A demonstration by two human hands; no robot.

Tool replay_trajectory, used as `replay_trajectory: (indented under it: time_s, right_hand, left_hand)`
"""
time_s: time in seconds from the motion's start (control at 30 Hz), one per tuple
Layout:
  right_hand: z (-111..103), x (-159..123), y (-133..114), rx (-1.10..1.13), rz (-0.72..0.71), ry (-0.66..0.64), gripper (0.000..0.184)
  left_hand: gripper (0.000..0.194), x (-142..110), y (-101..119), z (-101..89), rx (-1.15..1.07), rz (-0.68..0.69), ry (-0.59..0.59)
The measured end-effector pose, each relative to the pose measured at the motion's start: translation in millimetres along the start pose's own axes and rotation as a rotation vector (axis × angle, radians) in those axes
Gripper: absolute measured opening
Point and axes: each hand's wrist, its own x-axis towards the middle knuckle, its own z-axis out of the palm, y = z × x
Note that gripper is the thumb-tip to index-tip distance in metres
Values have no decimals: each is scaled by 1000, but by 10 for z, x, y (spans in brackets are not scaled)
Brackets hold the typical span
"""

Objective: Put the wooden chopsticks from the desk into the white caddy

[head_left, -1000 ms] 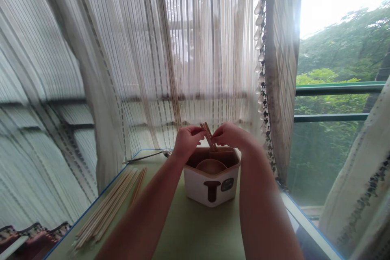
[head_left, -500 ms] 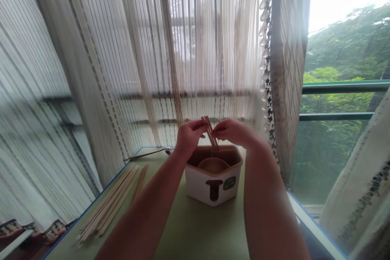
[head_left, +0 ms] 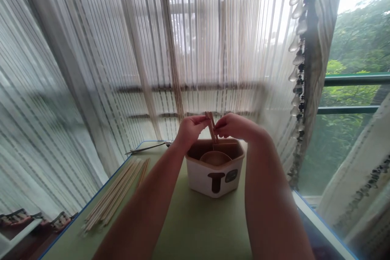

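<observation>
A few wooden chopsticks (head_left: pixel 212 129) stand tilted above the back of a white-and-brown utensil holder (head_left: pixel 198 180), their lower ends inside it. My left hand (head_left: pixel 191 129) pinches them near the top from the left. On the right, my right hand (head_left: pixel 230 126) has its fingers closed around the chopsticks a little lower down. Inside the holder, towards the front, sits a round brown piece (head_left: pixel 215 157); its kind is unclear. The holder's front carries a dark T-shaped opening (head_left: pixel 216 182).
On the green table (head_left: pixel 201 227), a bundle of several chopsticks (head_left: pixel 114 197) lies to the left, with darker sticks (head_left: pixel 143 172) beside it. A metal utensil (head_left: pixel 149 147) rests at the far left edge. Striped curtains (head_left: pixel 152 48) hang behind; a green railing (head_left: pixel 356 80) shows at right.
The view has shifted slightly. The chopsticks look more upright and closer together, and my right fingers have shifted a little on them. Both hands remain at the holder.
</observation>
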Motion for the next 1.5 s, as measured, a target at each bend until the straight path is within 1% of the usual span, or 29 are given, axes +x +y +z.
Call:
replay_trajectory:
  time_s: [0.13, 0.27, 0.33, 0.4, 0.47, 0.53, 0.57, 0.63, 0.67, 0.73, 0.77, 0.83, 0.87, 0.9, 0.93, 0.97, 1.0, 1.03, 1.1, 1.17, 1.23, 1.27, 1.3, 1.33, 1.43, 1.5]
  right_hand:
    - [-4, 6, 19, -24, 6, -18, 14]
    - [-9, 43, 54, -53, 4, -68, 16]
    - [-14, 39, 36, -75, 4, -72, 15]
    - [-27, 0, -7, -87, 44, -42, 15]
    - [-49, -68, -53, -86, 82, 18, 21]
    - [-78, -144, -71, -71, 54, 71, 28]
    - [-92, -176, -66, -61, 14, 83, 29]
    - [-113, -223, -44, -57, -71, 103, 29]
    - [-118, -240, -42, -66, -115, 117, 27]
    - [-107, -279, -104, -101, -206, 174, 24]
    - [-88, -307, -183, -119, -251, 208, 22]
    - [-7, -392, -445, -134, -332, 293, 19]
    - [65, -446, -617, -128, -371, 340, 19]
    - [166, -505, -800, -104, -403, 396, 20]
    - [303, -564, -978, -52, -443, 446, 21]
    - [479, -618, -1135, 8, -494, 461, 23]
    - [693, -664, -1256, 46, -523, 446, 24]
    - [940, -698, -1330, 66, -523, 383, 25]
    - [1481, -719, -1329, 69, -480, 242, 25]
    - [1991, -690, -1177, 42, -493, 101, 26]
    - [2374, -643, -978, 18, -526, 68, 30]
    - [2506, -624, -891, -9, -532, 83, 33]
    - [2601, -610, -819, -9, -521, 124, 38]
    - [2665, -601, -765, -25, -509, 121, 43]
    - [2743, -587, -685, -87, -497, 26, 51]
    - [2761, -575, -669, -105, -492, -25, 49]
  left_hand:
    - [26, -15, 72, -57, 122, 74, -75]
    - [23, -10, 88, -110, 225, 86, -131]
    - [25, -1, 86, -160, 278, 63, -189]
    - [29, -3, 117, -239, 379, 10, -229]
    - [32, -37, 213, -340, 556, -41, -217]
    - [32, -127, 370, -446, 757, -69, -159]
    - [30, -198, 459, -494, 837, -74, -116]
    - [24, -391, 606, -579, 936, -78, -16]
    - [22, -509, 645, -621, 961, -74, 45]
    - [19, -778, 619, -724, 984, -47, 196]
    - [19, -921, 554, -792, 985, -20, 276]
    - [20, -1215, 346, -967, 979, 16, 439]
    - [20, -1360, 221, -1070, 984, 15, 497]
    - [21, -1498, 96, -1175, 999, 9, 522]
    - [22, -1626, -21, -1279, 1022, -2, 540]
    - [23, -1739, -125, -1374, 1037, -25, 561]
    - [23, -1835, -213, -1459, 1032, -57, 593]
    - [24, -1911, -284, -1530, 1007, -89, 623]
    - [23, -2003, -383, -1631, 960, -169, 676]
    - [25, -2034, -440, -1686, 959, -242, 686]
    - [28, -2032, -477, -1704, 998, -259, 641]
    - [29, -2028, -492, -1701, 1017, -247, 603]
    - [30, -2025, -507, -1692, 1029, -231, 566]
    - [31, -2023, -520, -1677, 1032, -217, 530]
    - [35, -2028, -548, -1617, 1011, -209, 470]
    - [38, -2033, -557, -1587, 996, -217, 458]
